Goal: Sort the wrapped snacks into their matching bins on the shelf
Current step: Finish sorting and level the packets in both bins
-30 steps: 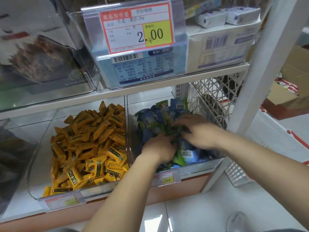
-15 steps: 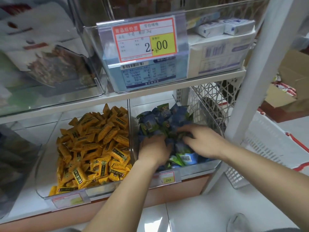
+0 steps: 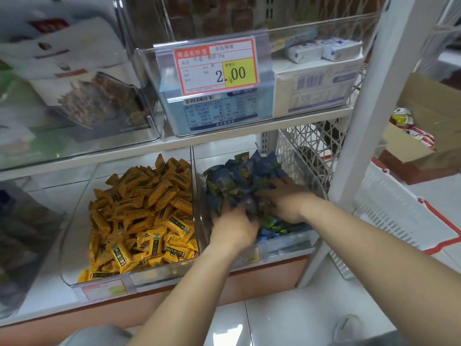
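Blue and green wrapped snacks (image 3: 239, 176) are heaped in the right clear bin (image 3: 296, 242) on the lower shelf. Both hands are inside this bin. My left hand (image 3: 233, 228) is near the bin's front, knuckles up, with its fingers curled down into the heap round some of the blue snacks. Further back and to the right, my right hand (image 3: 287, 201) lies on the heap, fingers stretched to the left over the wrappers. The left clear bin (image 3: 74, 245) holds a pile of yellow wrapped snacks (image 3: 149, 208).
The shelf above carries clear bins, one with a 2.00 price tag (image 3: 217, 66) and white boxes (image 3: 316, 88). A white shelf post (image 3: 361, 121) stands right of the bins. A white basket (image 3: 399, 216) and a cardboard box (image 3: 419, 136) are on the floor at the right.
Both hands have stayed in the blue snack bin. My left hand has slid a little toward the bin's front and my right hand has dug further into the heap.
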The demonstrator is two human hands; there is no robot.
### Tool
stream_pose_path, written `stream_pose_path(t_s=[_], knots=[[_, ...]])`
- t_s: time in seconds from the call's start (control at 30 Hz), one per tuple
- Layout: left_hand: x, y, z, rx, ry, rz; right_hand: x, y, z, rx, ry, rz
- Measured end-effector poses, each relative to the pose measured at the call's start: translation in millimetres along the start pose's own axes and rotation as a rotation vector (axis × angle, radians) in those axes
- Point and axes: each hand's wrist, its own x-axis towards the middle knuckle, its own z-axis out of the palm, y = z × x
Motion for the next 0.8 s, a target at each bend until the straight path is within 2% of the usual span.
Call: stream_pose_path(t_s=[0.1,0.23,0.33,0.4,0.47,0.53,0.57,0.6,0.67,0.73,0.8], knots=[[17.0,0.7,-7.8,-0.086,-0.006,-0.02,-14.1,-4.1,5.0,0.117,0.233,0.027],[13.9,12.3,-22.8,-0.109,0.017,0.118,-32.6,-4.8,4.2,0.299,0.309,0.038],[-17.9,8.9,-46.3,-0.135,0.141,0.307,-40.0,-17.4,-8.9,0.398,0.411,0.033],[-42.3,-8.5,-66.3,-0.136,0.261,0.399,-39.6,-35.0,-15.2,0.379,0.441,-0.003],[-59.0,-33.7,-87.0,-0.151,0.406,0.41,-33.8,-57.8,-15.8,0.312,0.398,-0.068],[-58.2,-58.6,-105.2,-0.136,0.546,0.314,-23.1,-79.2,-13.3,0.246,0.318,-0.107],[-51.5,-67.9,-112.4,-0.049,0.582,0.251,-16.7,-87.2,-11.1,0.214,0.283,-0.111],[-42.0,-75.6,-117.1,0.097,0.577,0.202,-10.1,-92.9,-8.1,0.188,0.241,-0.112],[-23.1,-90.8,-120.0,0.347,0.42,0.173,3.9,-98.2,-0.7,0.129,0.133,-0.123],[-11.8,-110.0,-120.4,0.406,0.247,0.166,16.0,-96.3,9.2,0.037,0.02,-0.135],[-11.9,-134.9,-116.8,0.391,0.222,0.178,24.1,-87.5,15.5,-0.036,-0.031,-0.111]])
